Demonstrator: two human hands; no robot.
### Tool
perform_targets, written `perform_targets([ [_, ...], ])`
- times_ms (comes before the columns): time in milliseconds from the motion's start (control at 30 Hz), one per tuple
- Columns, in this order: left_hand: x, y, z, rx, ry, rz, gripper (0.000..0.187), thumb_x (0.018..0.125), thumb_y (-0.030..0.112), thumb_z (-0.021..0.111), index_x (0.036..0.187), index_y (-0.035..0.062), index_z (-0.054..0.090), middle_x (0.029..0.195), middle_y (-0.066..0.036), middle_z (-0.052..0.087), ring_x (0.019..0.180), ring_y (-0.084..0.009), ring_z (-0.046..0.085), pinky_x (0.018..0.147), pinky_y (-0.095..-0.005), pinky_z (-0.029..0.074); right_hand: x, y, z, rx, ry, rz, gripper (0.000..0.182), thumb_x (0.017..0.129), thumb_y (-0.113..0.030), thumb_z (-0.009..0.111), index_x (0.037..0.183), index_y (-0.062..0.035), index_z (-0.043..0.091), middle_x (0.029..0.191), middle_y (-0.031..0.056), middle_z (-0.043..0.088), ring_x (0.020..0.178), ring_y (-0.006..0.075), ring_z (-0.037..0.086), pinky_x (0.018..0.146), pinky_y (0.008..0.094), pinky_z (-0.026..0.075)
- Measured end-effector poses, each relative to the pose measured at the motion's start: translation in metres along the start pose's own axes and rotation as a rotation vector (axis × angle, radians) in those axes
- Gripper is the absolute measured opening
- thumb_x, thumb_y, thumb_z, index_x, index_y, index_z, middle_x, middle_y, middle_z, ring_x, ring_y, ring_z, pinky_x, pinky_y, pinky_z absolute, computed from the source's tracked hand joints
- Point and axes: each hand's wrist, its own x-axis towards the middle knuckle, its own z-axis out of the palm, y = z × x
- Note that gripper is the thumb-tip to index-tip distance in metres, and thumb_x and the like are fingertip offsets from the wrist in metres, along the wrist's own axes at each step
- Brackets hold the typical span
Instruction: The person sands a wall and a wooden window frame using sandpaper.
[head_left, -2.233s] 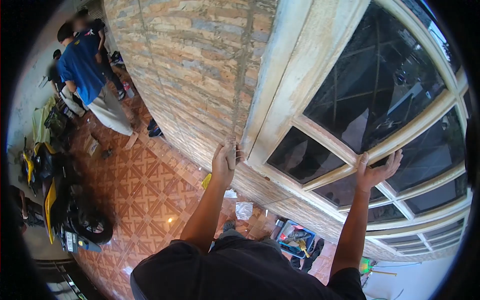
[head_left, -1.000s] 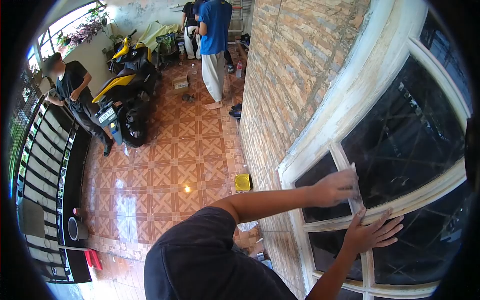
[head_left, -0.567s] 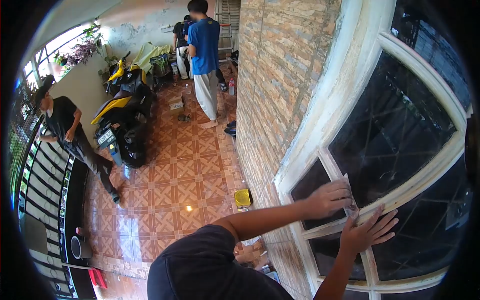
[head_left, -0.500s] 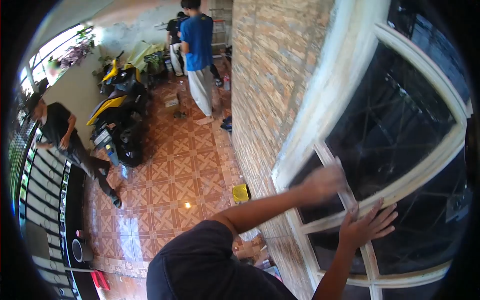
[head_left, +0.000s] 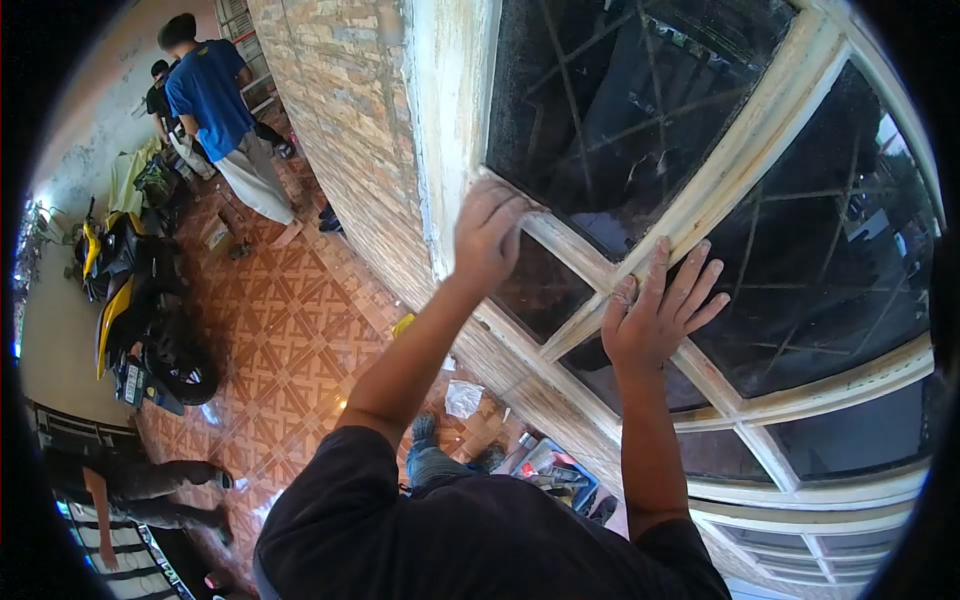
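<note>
The white-painted window frame [head_left: 745,165], its paint worn and patchy, fills the right side around dark glass panes [head_left: 610,110]. My left hand [head_left: 488,236] is closed, with bent fingers pressed at the upper left end of a narrow glazing bar [head_left: 565,243]. Whatever lies under those fingers, if anything, is hidden. Lower and to the right, my right hand [head_left: 655,325] lies open on the joint of the bars, fingers spread over the wood and glass edge. Pale dust coats the fingers of both hands.
Stone-patterned wall [head_left: 345,110] borders the window. Below stands a blue tray of items [head_left: 560,475], near crumpled white paper [head_left: 463,398]. A motorcycle [head_left: 150,320] is parked on the tiled floor [head_left: 265,335]. A person in blue [head_left: 215,100], another behind, and one at lower left [head_left: 140,490] are nearby.
The view has turned toward the window and tilted down. My left hand has moved along the bar to its upper left end, away from my right hand, which stays on the joint.
</note>
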Motion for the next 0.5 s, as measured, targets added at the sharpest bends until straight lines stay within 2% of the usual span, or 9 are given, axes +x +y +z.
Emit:
perform_targets([
  [100, -0.013, 0.059, 0.016, -0.141, -0.099, 0.071, 0.018, 0.069, 0.005, 0.063, 0.087, 0.0055, 0.066, 0.093, -0.013, 0.063, 0.095, -0.0341, 0.062, 0.088, -0.0440, 0.050, 0.002, -0.001, 0.004, -0.015, 0.026, -0.004, 0.056, 0.090, -0.027, 0.046, 0.144, -0.0115, 0.040, 0.149, 0.0269, 0.031, 0.140, 0.0459, 0.022, 0.110, 0.0631, 0.004],
  [200, -0.007, 0.050, 0.010, -0.113, -0.165, 0.153, 0.018, 0.068, 0.003, 0.063, 0.086, 0.0070, 0.067, 0.093, -0.013, 0.064, 0.097, -0.0334, 0.062, 0.091, -0.0442, 0.049, -0.002, 0.001, 0.000, -0.034, -0.022, -0.014, 0.057, 0.088, -0.027, 0.048, 0.143, -0.0117, 0.041, 0.148, 0.0270, 0.031, 0.139, 0.0459, 0.023, 0.110, 0.0634, 0.003],
  [267, -0.005, 0.008, 0.002, -0.019, -0.124, 0.056, 0.020, 0.069, 0.005, 0.062, 0.088, 0.0070, 0.067, 0.093, -0.013, 0.063, 0.095, -0.0337, 0.061, 0.089, -0.0450, 0.049, -0.001, 0.001, 0.001, -0.006, 0.000, -0.004, 0.058, 0.087, -0.026, 0.049, 0.143, -0.0117, 0.042, 0.148, 0.0268, 0.031, 0.139, 0.0461, 0.024, 0.110, 0.0635, 0.003],
  [333, 0.001, -0.001, -0.003, 0.023, -0.090, 0.000, 0.021, 0.069, 0.005, 0.062, 0.089, 0.0065, 0.067, 0.093, -0.014, 0.063, 0.095, -0.0337, 0.061, 0.088, -0.0451, 0.049, -0.001, 0.001, 0.001, -0.002, 0.003, -0.005, 0.058, 0.087, -0.025, 0.050, 0.143, -0.0113, 0.042, 0.148, 0.0272, 0.031, 0.139, 0.0462, 0.024, 0.110, 0.0635, 0.003],
  [400, -0.006, 0.019, 0.003, 0.044, -0.071, -0.057, 0.023, 0.069, 0.004, 0.062, 0.091, 0.0041, 0.066, 0.093, -0.015, 0.063, 0.094, -0.0336, 0.060, 0.087, -0.0452, 0.048, -0.001, 0.001, 0.001, -0.001, 0.010, -0.009, 0.058, 0.087, -0.025, 0.050, 0.142, -0.0109, 0.042, 0.148, 0.0277, 0.031, 0.139, 0.0463, 0.024, 0.110, 0.0635, 0.003],
  [500, -0.013, 0.077, 0.014, -0.088, -0.130, 0.026, 0.023, 0.068, 0.005, 0.062, 0.092, 0.0060, 0.066, 0.095, -0.013, 0.064, 0.100, -0.0332, 0.060, 0.091, -0.0447, 0.048, 0.002, 0.000, 0.003, -0.026, 0.016, -0.020, 0.059, 0.086, -0.024, 0.050, 0.143, -0.0100, 0.041, 0.148, 0.0289, 0.030, 0.139, 0.0460, 0.023, 0.110, 0.0636, 0.003],
])
